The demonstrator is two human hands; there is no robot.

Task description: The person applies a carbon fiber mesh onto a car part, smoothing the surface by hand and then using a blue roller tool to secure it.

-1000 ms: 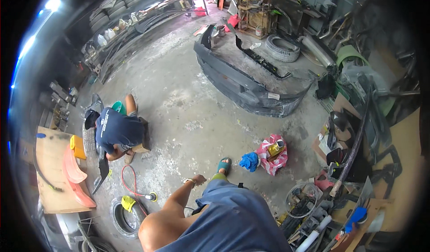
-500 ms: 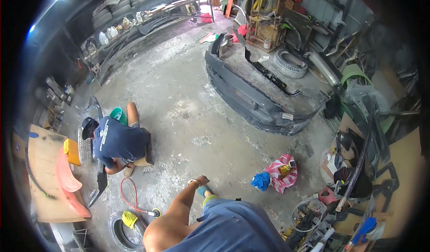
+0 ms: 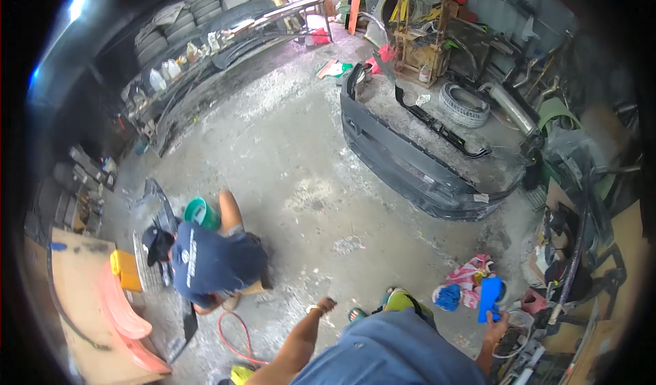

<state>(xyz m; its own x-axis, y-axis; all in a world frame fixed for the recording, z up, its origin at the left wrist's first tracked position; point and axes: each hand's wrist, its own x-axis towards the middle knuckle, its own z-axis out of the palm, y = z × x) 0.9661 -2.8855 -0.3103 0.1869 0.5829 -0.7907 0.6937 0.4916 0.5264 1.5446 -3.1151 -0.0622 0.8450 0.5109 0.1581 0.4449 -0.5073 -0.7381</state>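
Observation:
My right hand (image 3: 497,327) grips a flat, bright blue block-like piece (image 3: 490,299) by its lower end, out to my right. Beyond it on the floor lie a crumpled blue bundle (image 3: 447,297) and a red-and-white striped plastic bag (image 3: 467,275). With a light band at its wrist, my left hand (image 3: 327,306) hangs low in front of me, touching nothing I can see; its fingers are too small and blurred to read. My sandalled feet (image 3: 357,314) show just ahead. A long dark grey car bumper (image 3: 417,169) lies on the floor ahead to the right.
Another person (image 3: 215,258) crouches at left beside a green bucket (image 3: 202,213), over a dark part. A red hose (image 3: 234,337) curves across the floor near my left arm. Orange panels (image 3: 123,303) lean at far left. Tyre (image 3: 465,104) and piled car parts (image 3: 567,248) line the right side.
My view has shifted, so the bumper and crouching person sit farther right and lower. My right hand has come into view with the blue piece, now left of where blue showed before.

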